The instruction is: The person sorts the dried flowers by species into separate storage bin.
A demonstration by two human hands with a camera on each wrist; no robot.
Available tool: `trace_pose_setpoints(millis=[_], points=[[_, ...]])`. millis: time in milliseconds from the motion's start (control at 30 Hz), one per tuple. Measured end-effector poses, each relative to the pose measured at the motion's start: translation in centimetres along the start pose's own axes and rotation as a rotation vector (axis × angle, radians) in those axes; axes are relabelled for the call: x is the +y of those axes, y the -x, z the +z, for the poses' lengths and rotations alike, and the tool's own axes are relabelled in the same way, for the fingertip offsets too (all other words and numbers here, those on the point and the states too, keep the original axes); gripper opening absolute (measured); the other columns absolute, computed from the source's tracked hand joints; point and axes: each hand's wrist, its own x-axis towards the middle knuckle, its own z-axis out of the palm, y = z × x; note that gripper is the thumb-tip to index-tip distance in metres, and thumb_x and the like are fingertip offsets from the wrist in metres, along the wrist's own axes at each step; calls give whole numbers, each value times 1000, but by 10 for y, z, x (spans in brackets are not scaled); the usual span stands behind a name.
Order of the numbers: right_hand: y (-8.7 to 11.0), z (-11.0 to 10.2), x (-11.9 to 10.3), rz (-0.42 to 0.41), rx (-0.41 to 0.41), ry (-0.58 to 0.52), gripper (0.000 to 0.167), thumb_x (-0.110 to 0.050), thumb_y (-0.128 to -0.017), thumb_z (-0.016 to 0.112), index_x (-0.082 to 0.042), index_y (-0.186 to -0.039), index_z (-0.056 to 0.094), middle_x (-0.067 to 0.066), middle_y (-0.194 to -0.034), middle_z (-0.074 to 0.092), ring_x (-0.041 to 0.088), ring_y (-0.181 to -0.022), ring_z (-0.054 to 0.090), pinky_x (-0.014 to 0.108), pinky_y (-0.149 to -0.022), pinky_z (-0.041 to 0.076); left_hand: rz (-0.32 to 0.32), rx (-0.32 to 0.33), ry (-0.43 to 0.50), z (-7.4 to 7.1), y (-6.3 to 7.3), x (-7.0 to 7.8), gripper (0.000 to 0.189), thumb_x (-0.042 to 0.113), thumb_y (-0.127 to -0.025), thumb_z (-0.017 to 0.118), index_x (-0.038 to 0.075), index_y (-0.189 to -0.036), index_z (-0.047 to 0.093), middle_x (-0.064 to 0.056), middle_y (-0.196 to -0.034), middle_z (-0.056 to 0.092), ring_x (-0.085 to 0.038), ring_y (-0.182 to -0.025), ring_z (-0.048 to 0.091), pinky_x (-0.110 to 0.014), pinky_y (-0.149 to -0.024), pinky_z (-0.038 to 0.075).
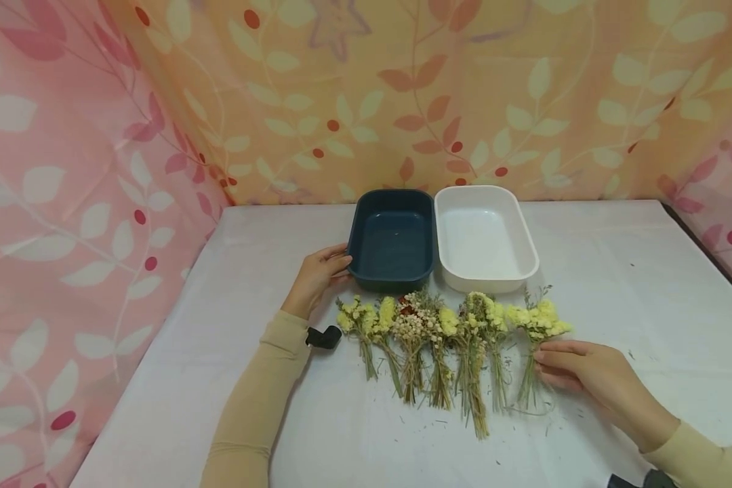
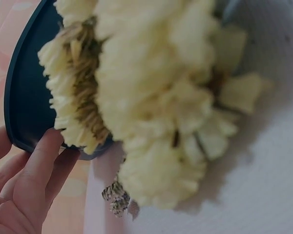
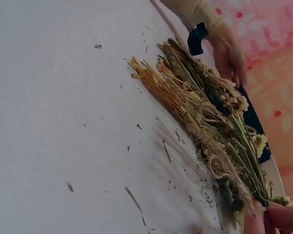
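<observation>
At the right end of a row of dried flower bunches, my right hand pinches the stems of a yellow bunch between thumb and fingers. The right wrist view shows those fingertips at the lower right, beside the twine-tied stems. My left hand holds the left side of a dark blue tray, its thumb near the rim. In the left wrist view its fingers touch the tray, while blurred yellow blossoms cover much of the tray.
A white tray stands against the blue one's right side. Behind both hangs a leaf-patterned curtain. Bits of stem and leaf lie scattered on the white tabletop. A black wrist camera sits on the left sleeve.
</observation>
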Motion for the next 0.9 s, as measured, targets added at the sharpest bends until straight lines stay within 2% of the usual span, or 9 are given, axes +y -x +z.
trace_pose_setpoints(millis=[133, 367, 600, 767, 900], points=[[6, -1, -8, -50, 6, 58, 20, -18, -94, 71, -12, -113, 74, -12, -97, 76, 5, -91, 73, 26, -83, 62, 0, -8, -1, -1, 0, 1, 48, 14, -99, 64, 10, -145, 53, -14, -145, 56, -13, -107, 69, -27, -87, 61], [8, -1, -23, -101, 19, 125, 15, -19, -96, 68, -14, -109, 73, -13, -95, 75, 3, -89, 73, 27, -82, 62, 1, 15, -48, -7, -2, 3, 45, 19, -98, 65, 15, -142, 57, -13, -138, 61, -14, -102, 71, -32, -93, 60], [6, -4, -51, -152, 21, 224, 21, -22, -96, 68, -10, -113, 70, -15, -93, 75, 4, -87, 74, 29, -82, 62, -2, 10, -22, 1, -1, 0, 44, 18, -98, 65, 14, -142, 57, -13, -137, 61, -21, -112, 69, -29, -90, 60], [-5, -4, -75, -196, -3, 217, 9, -17, -96, 68, -21, -102, 72, -14, -91, 75, 4, -83, 74, 27, -80, 62, 6, 20, -22, 3, -2, 0, 45, 17, -98, 65, 13, -143, 56, -13, -140, 60, -24, -117, 66, -28, -90, 60], [-13, -3, -91, -210, -19, 202, 14, -16, -95, 69, -29, -92, 73, -13, -90, 75, 3, -83, 74, 25, -80, 62, 0, 16, -30, 1, -1, -1, 47, 17, -98, 65, 13, -144, 55, -13, -142, 59, -23, -116, 67, -34, -96, 58]])
